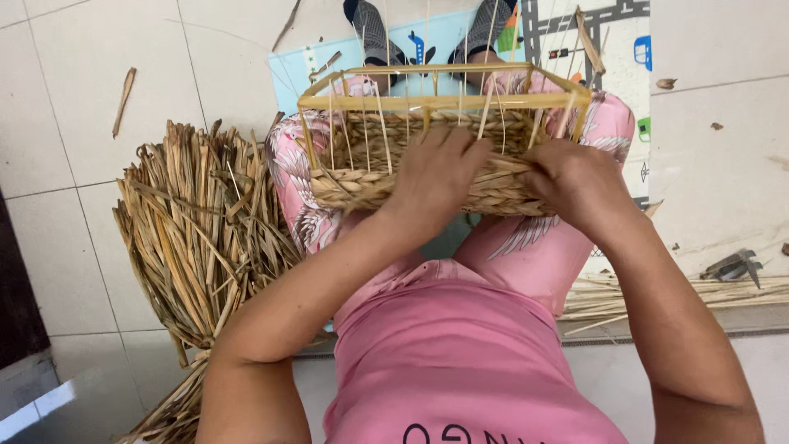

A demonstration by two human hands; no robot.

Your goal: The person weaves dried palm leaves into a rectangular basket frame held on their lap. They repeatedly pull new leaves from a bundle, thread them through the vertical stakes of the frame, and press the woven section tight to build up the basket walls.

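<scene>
Both hands press against the near wall of a half-woven basket (427, 168) resting on the person's lap: the left hand (436, 173) with its grip spread flat on the plaited straw, the right hand (575, 185) with its grip curled shut on a strand. Left of the basket, a bundle of dried straw (197, 238) lies on the tiled floor (74, 82).

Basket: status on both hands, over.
Left hand and right hand both pressed on the half-woven basket, on the lap. Straw bundle beside, nothing blocking.

Tan woven basket (427, 168), pink feather-patterned trousers (526, 255).
</scene>
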